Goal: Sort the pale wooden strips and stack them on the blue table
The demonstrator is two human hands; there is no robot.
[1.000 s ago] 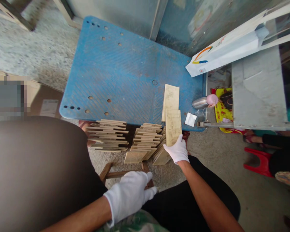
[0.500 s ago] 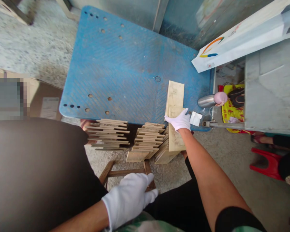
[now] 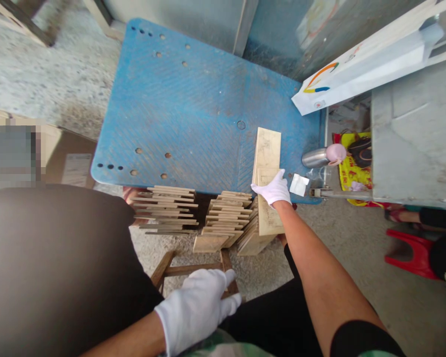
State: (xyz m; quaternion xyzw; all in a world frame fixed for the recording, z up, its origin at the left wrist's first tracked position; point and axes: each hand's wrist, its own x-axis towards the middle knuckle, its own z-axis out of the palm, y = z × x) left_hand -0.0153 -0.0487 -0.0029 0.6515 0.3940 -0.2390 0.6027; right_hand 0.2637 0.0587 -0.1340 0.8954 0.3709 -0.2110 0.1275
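Under the flat, open right hand lies a stiff, light-looking board, probably best gripped by its long edges, while the left hand rests open on a stool.

Right hand, white-gloved, lies on wooden board atop rightmost stack; board end overlaps second board on blue surface. Left hand rests on wooden stool.

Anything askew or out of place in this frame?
Yes. The stacked wooden slats are ragged, ends jutting unevenly, and the rightmost pile, under the right hand, leans. A steel flask lies on its side beside the blue table.
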